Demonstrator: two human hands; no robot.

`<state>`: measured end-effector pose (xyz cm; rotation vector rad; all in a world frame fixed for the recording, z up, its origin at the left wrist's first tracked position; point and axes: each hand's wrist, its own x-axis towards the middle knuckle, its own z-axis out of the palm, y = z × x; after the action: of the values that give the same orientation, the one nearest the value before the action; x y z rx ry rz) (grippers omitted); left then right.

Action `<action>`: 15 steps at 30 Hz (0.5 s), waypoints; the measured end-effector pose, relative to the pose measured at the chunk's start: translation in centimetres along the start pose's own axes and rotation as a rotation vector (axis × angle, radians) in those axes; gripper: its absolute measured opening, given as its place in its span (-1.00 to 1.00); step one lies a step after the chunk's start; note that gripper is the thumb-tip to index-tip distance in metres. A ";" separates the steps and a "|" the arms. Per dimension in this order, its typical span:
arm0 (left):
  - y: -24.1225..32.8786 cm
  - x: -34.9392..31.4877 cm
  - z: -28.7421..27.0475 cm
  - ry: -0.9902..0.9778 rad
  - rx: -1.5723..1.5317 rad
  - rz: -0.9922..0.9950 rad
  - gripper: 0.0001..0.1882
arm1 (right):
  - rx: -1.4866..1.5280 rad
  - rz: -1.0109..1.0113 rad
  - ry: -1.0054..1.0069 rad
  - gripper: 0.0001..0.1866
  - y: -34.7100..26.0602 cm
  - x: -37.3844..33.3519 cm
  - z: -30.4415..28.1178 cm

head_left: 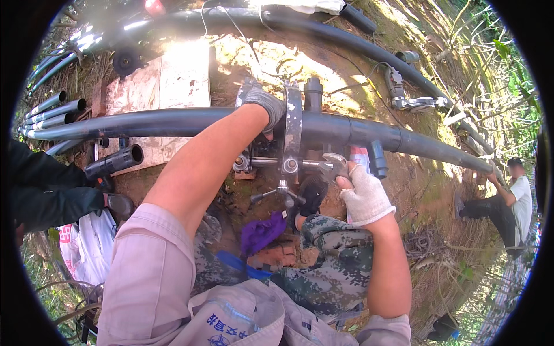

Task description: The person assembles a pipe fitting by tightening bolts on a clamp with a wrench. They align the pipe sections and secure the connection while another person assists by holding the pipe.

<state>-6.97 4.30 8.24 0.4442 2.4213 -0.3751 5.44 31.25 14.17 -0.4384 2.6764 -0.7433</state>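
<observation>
A long black plastic pipe runs across in front of me, with a thicker coupling section right of the middle. A metal pipe clamp with two rings and a threaded rod goes around it. My left hand, in a grey glove, reaches over the pipe and is closed around the clamp's left ring; its fingertips are partly hidden. Lower right, my right hand wears a pale knit glove and grips an adjustable wrench, whose head is at the rod's right end. Below the clamp hangs a three-armed handle.
Another black pipe curves behind, near a second clamp. A board lies beyond the pipe. On the right a person crouches at the pipe's end; dark-clothed legs are at left. A purple cloth lies near my knees.
</observation>
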 end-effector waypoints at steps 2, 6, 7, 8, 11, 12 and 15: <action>0.0 -0.1 0.8 0.057 -0.003 0.010 -0.37 | -0.003 -0.001 0.006 -0.60 0.2 0.0 -0.1; 0.3 -0.3 3.8 0.261 0.054 -0.024 -0.70 | 0.002 0.032 -0.017 -0.61 1.1 -0.4 0.0; 0.3 -0.3 4.7 0.321 0.069 -0.059 -0.73 | 0.017 0.019 -0.012 -0.61 1.5 -0.5 0.2; 0.0 -0.4 5.7 0.473 -0.155 -0.048 -0.74 | 0.036 0.059 -0.037 -0.62 1.9 -0.6 0.4; -0.9 -1.4 8.7 0.993 -0.643 -0.123 -0.72 | 0.097 0.095 -0.056 -0.63 3.7 -0.8 1.1; -0.7 -1.7 9.5 1.207 -0.723 -0.240 -0.70 | 0.146 0.076 -0.069 -0.66 4.3 -0.8 1.3; 0.1 -2.6 11.2 1.239 -1.040 -0.451 -0.51 | 0.186 0.146 -0.144 -0.72 6.0 -0.5 1.8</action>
<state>1.07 -0.34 1.41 -0.5255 3.3339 1.3421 5.38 35.58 9.61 -0.2370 2.4480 -0.8716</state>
